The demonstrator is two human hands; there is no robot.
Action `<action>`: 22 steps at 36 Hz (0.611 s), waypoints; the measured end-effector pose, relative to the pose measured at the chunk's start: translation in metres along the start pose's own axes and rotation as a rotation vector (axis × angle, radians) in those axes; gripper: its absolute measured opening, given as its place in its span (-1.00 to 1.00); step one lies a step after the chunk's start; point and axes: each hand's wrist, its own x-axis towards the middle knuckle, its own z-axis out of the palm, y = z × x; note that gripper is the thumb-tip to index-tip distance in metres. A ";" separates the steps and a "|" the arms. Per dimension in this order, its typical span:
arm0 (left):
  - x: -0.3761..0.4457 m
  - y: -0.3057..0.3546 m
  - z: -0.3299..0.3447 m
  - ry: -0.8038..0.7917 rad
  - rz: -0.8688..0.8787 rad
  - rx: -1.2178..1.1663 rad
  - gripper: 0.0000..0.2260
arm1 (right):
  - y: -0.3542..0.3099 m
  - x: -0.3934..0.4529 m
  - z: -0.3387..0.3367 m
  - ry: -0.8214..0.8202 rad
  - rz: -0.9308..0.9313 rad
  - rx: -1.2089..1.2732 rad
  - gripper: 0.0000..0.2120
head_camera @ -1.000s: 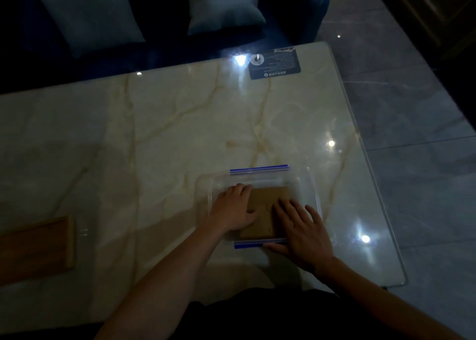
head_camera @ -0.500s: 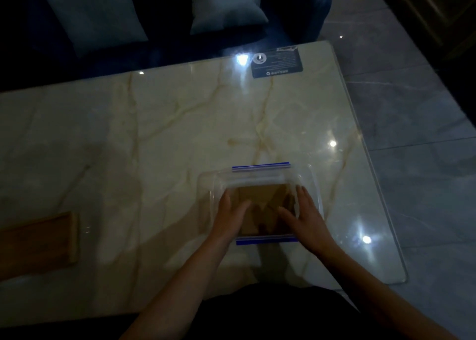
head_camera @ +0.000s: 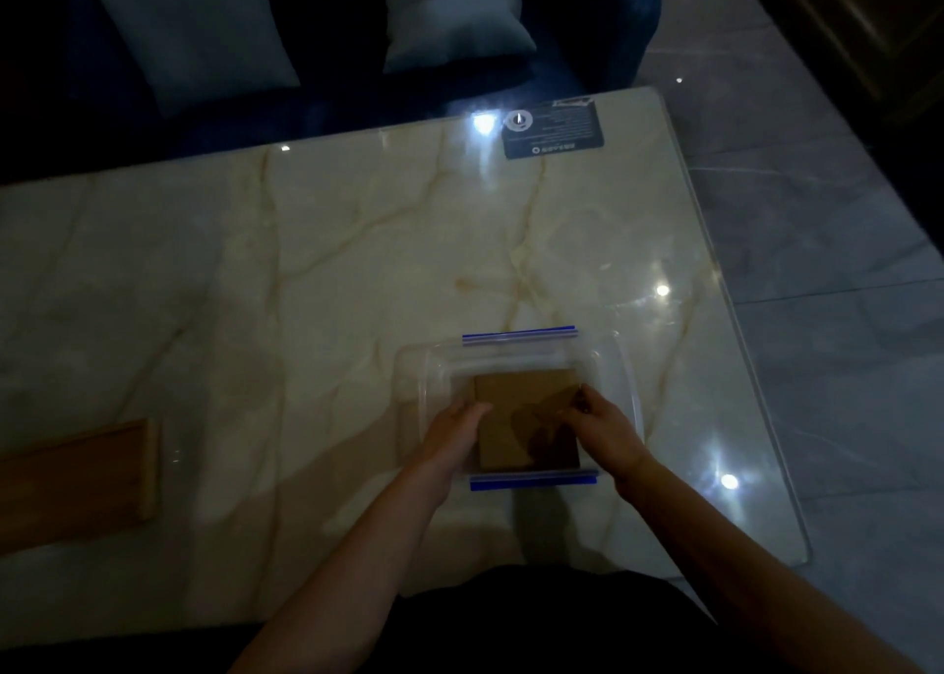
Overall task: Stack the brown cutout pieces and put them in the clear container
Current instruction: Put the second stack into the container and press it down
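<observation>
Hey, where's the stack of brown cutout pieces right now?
In the head view, the brown cutout pieces lie inside the clear container at the table's near right, between the left hand and right hand.

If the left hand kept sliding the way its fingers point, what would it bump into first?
Probably the brown cutout stack: the left hand points right, fingertips already at its left edge inside the clear container. Beyond that sits the right hand.

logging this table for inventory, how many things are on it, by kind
clear container: 1
stack of brown cutout pieces inside it: 1 stack, piece count hidden
wooden board: 1
dark label card: 1
total: 4
</observation>
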 end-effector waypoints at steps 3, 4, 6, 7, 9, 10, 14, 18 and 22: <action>0.000 -0.001 0.000 -0.003 0.006 0.023 -0.80 | 0.001 0.000 0.000 -0.013 -0.012 -0.013 -0.74; 0.000 -0.002 -0.001 -0.011 0.006 0.031 -0.79 | 0.001 0.001 -0.001 -0.017 -0.010 -0.017 -0.73; 0.001 -0.002 -0.001 -0.011 0.009 0.030 -0.79 | 0.003 0.002 -0.002 -0.022 -0.004 -0.025 -0.72; 0.002 -0.003 -0.001 -0.003 0.013 0.030 -0.79 | 0.003 0.003 -0.003 -0.025 -0.009 -0.031 -0.71; 0.003 -0.004 -0.002 0.012 0.023 0.035 -0.79 | 0.005 0.004 -0.004 -0.021 -0.032 -0.048 -0.70; 0.004 -0.004 -0.003 0.013 0.026 0.035 -0.79 | 0.006 0.004 -0.004 -0.013 -0.043 -0.060 -0.70; 0.007 -0.007 -0.004 0.005 0.019 0.030 -0.79 | 0.008 0.004 -0.004 0.007 -0.061 -0.120 -0.71; 0.008 -0.008 -0.006 -0.019 0.026 0.060 -0.78 | 0.010 0.006 -0.006 -0.013 -0.043 -0.206 -0.74; 0.010 -0.010 -0.007 -0.004 0.011 0.084 -0.93 | 0.010 0.005 -0.009 -0.012 -0.056 -0.249 -0.83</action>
